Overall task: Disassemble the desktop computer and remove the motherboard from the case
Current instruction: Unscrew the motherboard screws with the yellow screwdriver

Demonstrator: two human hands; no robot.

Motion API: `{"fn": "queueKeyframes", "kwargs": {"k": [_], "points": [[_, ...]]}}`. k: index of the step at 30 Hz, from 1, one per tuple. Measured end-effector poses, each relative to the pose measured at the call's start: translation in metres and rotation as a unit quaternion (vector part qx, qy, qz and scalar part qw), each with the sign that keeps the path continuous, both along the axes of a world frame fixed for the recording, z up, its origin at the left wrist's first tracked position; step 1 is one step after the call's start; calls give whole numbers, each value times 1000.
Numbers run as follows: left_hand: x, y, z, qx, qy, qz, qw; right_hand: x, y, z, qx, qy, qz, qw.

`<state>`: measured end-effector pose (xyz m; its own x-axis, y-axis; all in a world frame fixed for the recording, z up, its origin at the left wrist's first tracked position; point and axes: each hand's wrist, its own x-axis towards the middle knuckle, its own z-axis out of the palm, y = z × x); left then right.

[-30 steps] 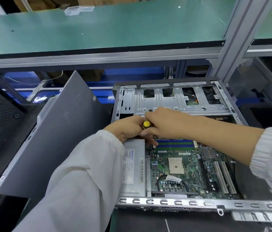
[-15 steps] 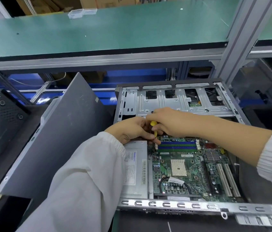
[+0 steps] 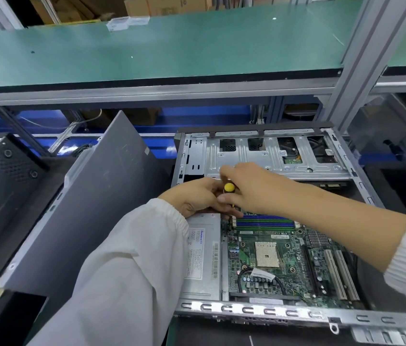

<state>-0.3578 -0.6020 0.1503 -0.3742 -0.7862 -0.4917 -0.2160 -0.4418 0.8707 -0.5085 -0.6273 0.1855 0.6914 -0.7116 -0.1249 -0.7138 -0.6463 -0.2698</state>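
An open desktop case point(image 3: 267, 314) lies flat in front of me, its green motherboard point(image 3: 289, 260) exposed beside a silver power supply point(image 3: 203, 258). My right hand point(image 3: 249, 188) grips a screwdriver with a yellow-capped handle point(image 3: 229, 187), held upright over the board's top-left corner by the blue memory slots point(image 3: 265, 221). My left hand point(image 3: 197, 197) is curled close around the screwdriver's lower shaft, fingers touching the right hand. The tip and the screw are hidden by both hands.
The case's grey side panel point(image 3: 92, 203) leans at the left. Another black case point(image 3: 2, 186) lies farther left. A silver drive cage point(image 3: 272, 156) fills the case's far end. A green shelf point(image 3: 159, 46) and an aluminium post point(image 3: 356, 58) stand beyond.
The hands stay at the same corner of the board. The yellow handle cap, briefly hidden between the fingers, shows again. The right hand has shifted slightly on the handle.
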Motion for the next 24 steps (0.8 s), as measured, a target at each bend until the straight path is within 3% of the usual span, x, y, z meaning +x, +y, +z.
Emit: {"fn": "queueKeyframes", "kwargs": {"k": [4, 9, 14, 19, 21, 24], "points": [[-1, 0, 0, 16, 8, -4, 1000, 0, 1, 0, -49, 49, -8, 998], [-2, -2, 1, 14, -15, -13, 1000, -3, -3, 9, 21, 35, 14, 999], [-2, 0, 4, 22, -1, -4, 1000, 4, 2, 4, -68, 45, -6, 997], [-2, 2, 6, -2, -4, -13, 1000, -1, 0, 5, 52, -21, 13, 998], [-2, 2, 7, -2, -9, -21, 1000, 1, 3, 4, -7, -35, -22, 999], [-1, 2, 5, -1, -10, -20, 1000, 5, 6, 4, -79, 25, -14, 996]]}}
